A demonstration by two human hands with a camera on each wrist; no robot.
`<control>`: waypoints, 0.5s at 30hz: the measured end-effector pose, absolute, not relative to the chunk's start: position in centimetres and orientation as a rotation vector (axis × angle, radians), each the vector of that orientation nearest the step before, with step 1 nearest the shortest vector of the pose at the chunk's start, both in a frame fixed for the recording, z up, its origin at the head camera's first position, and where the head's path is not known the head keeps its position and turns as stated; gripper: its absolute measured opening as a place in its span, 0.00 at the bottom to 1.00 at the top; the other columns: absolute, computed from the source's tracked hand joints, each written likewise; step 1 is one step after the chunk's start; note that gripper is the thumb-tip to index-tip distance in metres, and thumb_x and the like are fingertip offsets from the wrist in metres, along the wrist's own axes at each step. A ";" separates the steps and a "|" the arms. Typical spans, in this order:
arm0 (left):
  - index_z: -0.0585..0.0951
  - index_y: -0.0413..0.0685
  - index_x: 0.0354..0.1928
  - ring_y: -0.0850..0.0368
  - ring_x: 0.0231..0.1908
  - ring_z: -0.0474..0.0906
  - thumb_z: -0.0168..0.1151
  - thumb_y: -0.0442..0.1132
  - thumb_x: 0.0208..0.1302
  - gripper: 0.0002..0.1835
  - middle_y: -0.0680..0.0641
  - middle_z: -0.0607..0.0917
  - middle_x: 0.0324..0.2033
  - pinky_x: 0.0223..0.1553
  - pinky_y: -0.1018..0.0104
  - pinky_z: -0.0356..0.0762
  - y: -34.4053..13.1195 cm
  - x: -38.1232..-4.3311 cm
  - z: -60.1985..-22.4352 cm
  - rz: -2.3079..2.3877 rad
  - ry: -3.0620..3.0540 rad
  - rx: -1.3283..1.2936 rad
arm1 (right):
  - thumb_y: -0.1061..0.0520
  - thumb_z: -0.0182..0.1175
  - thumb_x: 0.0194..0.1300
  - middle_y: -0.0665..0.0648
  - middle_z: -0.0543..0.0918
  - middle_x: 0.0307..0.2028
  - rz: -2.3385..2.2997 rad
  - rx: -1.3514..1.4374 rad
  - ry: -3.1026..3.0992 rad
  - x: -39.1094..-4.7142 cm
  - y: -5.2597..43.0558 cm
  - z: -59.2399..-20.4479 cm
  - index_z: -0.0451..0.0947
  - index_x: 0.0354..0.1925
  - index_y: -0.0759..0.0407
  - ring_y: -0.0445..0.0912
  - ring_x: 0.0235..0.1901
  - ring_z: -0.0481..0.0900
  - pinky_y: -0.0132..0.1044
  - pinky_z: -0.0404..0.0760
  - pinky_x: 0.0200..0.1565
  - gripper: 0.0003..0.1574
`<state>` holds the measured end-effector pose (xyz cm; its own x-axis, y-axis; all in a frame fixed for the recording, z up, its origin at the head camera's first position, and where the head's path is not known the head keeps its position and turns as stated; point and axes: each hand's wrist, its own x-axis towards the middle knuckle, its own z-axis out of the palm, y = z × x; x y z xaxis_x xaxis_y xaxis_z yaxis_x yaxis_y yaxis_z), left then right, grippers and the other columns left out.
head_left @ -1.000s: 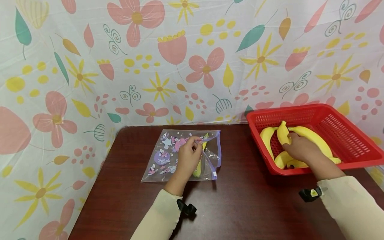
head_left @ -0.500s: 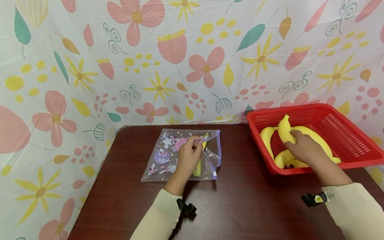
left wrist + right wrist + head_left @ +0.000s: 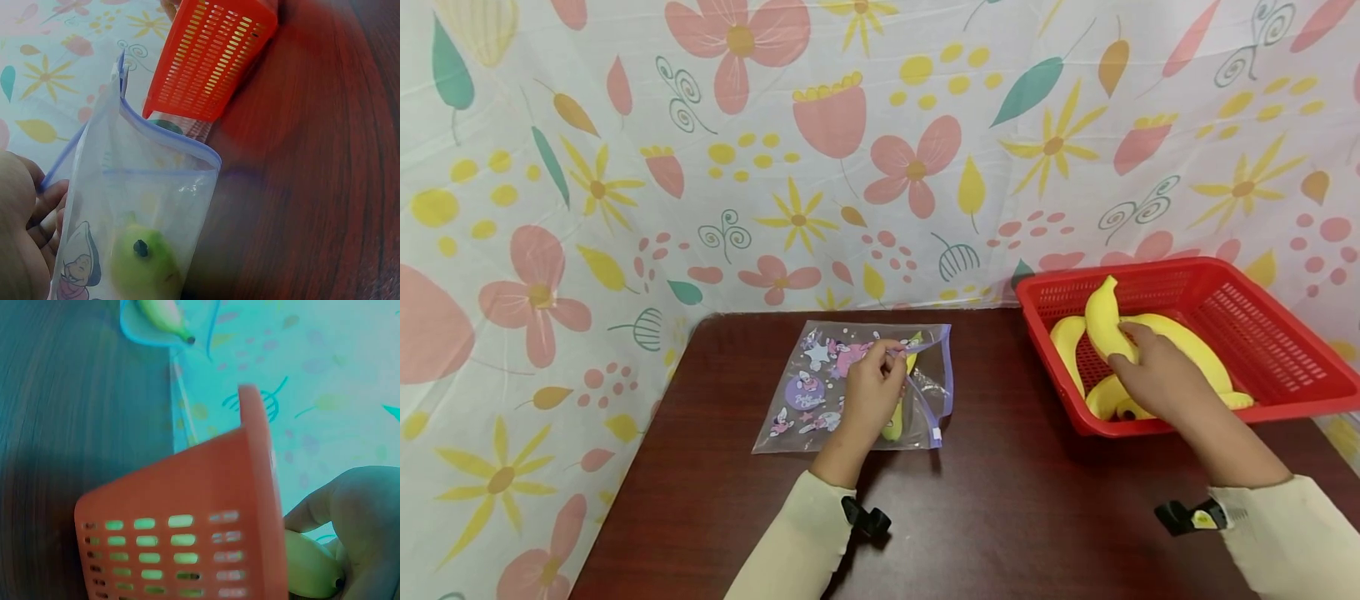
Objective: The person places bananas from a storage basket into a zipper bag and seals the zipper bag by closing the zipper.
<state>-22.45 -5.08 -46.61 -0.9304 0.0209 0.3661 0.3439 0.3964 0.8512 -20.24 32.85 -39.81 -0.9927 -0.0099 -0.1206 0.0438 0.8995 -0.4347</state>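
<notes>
Left wrist: dark tip (image 3: 141,248) on banana (image 3: 147,275) in bag (image 3: 169,189), indistinct from head

Banana (image 3: 892,427) in clear bag (image 3: 797,425) partly hidden by left hand (image 3: 874,379), bag's lettering (image 3: 808,399) too small to read, red basket (image 3: 1270,342) cut off at three o'clock in head view

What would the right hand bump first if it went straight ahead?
The right hand would probably push its banana into the far wall of the red basket, near the left corner, though depth is unclear.
</notes>
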 end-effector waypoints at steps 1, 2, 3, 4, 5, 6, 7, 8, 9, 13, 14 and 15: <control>0.82 0.43 0.46 0.67 0.15 0.75 0.57 0.36 0.72 0.07 0.49 0.80 0.19 0.16 0.71 0.74 -5.1 -22.4 -46.6 -1.546 -2.360 -0.319 | 0.43 0.47 0.77 0.83 0.62 0.67 -0.685 0.017 2.948 -20.1 32.6 -39.7 0.47 0.76 0.73 0.76 0.63 0.63 0.75 0.66 0.60 0.47; 0.82 0.43 0.46 0.67 0.15 0.76 0.57 0.36 0.72 0.07 0.49 0.80 0.19 0.16 0.71 0.74 -5.1 -22.5 -46.6 -1.549 -2.359 -0.318 | 0.43 0.48 0.77 0.83 0.62 0.67 -0.688 0.005 2.956 -20.0 32.4 -39.6 0.47 0.76 0.73 0.76 0.63 0.63 0.75 0.66 0.61 0.47; 0.82 0.43 0.46 0.66 0.15 0.76 0.57 0.36 0.72 0.07 0.48 0.80 0.19 0.16 0.71 0.75 -5.1 -22.5 -46.7 -1.556 -2.356 -0.321 | 0.43 0.48 0.76 0.82 0.62 0.67 -0.690 -0.001 2.962 -19.9 32.2 -39.5 0.48 0.76 0.72 0.76 0.64 0.63 0.75 0.65 0.61 0.47; 0.82 0.43 0.46 0.65 0.15 0.76 0.57 0.36 0.72 0.07 0.48 0.80 0.19 0.16 0.71 0.75 -5.2 -22.5 -46.7 -1.561 -2.355 -0.322 | 0.43 0.49 0.76 0.82 0.62 0.67 -0.694 -0.008 2.966 -19.8 32.0 -39.4 0.48 0.76 0.72 0.76 0.64 0.63 0.75 0.65 0.61 0.47; 0.82 0.43 0.46 0.65 0.16 0.77 0.57 0.37 0.72 0.07 0.48 0.80 0.19 0.16 0.71 0.75 -5.2 -22.5 -46.7 -1.566 -2.353 -0.323 | 0.43 0.49 0.76 0.82 0.62 0.68 -0.693 -0.014 2.973 -19.7 31.9 -39.3 0.49 0.76 0.71 0.76 0.64 0.63 0.75 0.64 0.61 0.47; 0.82 0.43 0.46 0.65 0.16 0.77 0.57 0.37 0.72 0.07 0.48 0.80 0.19 0.16 0.71 0.75 -5.1 -22.5 -46.7 -1.568 -2.352 -0.324 | 0.43 0.50 0.76 0.82 0.62 0.68 -0.696 -0.018 2.977 -19.6 31.7 -39.2 0.49 0.77 0.71 0.76 0.64 0.63 0.75 0.64 0.61 0.47; 0.82 0.43 0.46 0.64 0.16 0.77 0.57 0.37 0.72 0.07 0.48 0.80 0.19 0.16 0.71 0.75 -5.1 -22.5 -46.8 -1.571 -2.351 -0.325 | 0.43 0.50 0.76 0.81 0.62 0.68 -0.700 -0.025 2.986 -19.5 31.5 -39.1 0.49 0.77 0.70 0.75 0.64 0.63 0.75 0.64 0.61 0.46; 0.82 0.43 0.46 0.64 0.16 0.78 0.57 0.37 0.72 0.07 0.48 0.80 0.19 0.16 0.71 0.76 -5.1 -22.5 -46.8 -1.571 -2.350 -0.325 | 0.43 0.51 0.76 0.81 0.62 0.68 -0.706 -0.032 2.990 -19.4 31.3 -39.0 0.50 0.77 0.70 0.75 0.64 0.63 0.75 0.64 0.61 0.46; 0.82 0.43 0.46 0.64 0.16 0.78 0.57 0.37 0.72 0.07 0.49 0.80 0.19 0.16 0.71 0.75 -5.1 -22.5 -46.8 -1.567 -2.350 -0.326 | 0.43 0.51 0.76 0.81 0.62 0.68 -0.715 -0.038 2.994 -19.3 31.1 -38.9 0.50 0.77 0.69 0.75 0.64 0.63 0.75 0.65 0.61 0.47; 0.82 0.44 0.46 0.66 0.15 0.77 0.58 0.37 0.71 0.07 0.49 0.80 0.19 0.16 0.71 0.75 -5.2 -22.6 -46.8 -1.542 -2.350 -0.326 | 0.42 0.52 0.75 0.79 0.63 0.69 -0.760 -0.058 2.996 -18.8 30.4 -38.5 0.50 0.78 0.66 0.72 0.62 0.66 0.75 0.67 0.59 0.47; 0.82 0.44 0.46 0.67 0.15 0.76 0.58 0.37 0.72 0.07 0.49 0.80 0.19 0.16 0.71 0.75 -5.2 -22.6 -46.8 -1.536 -2.351 -0.326 | 0.42 0.52 0.75 0.78 0.62 0.69 -0.769 -0.058 2.988 -18.7 30.2 -38.4 0.49 0.78 0.65 0.72 0.62 0.66 0.76 0.67 0.59 0.48; 0.82 0.44 0.46 0.68 0.15 0.76 0.58 0.37 0.72 0.07 0.49 0.80 0.19 0.16 0.71 0.75 -5.2 -22.6 -46.9 -1.532 -2.350 -0.326 | 0.41 0.53 0.75 0.78 0.62 0.70 -0.777 -0.060 2.984 -18.6 30.1 -38.3 0.49 0.78 0.64 0.72 0.62 0.66 0.76 0.67 0.59 0.48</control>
<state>-22.60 -5.16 -46.87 -0.9238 0.0178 0.3824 0.3570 0.4003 0.8440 -18.56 30.06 -38.26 -0.9976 -0.0518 -0.0457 -0.0230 0.8724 -0.4883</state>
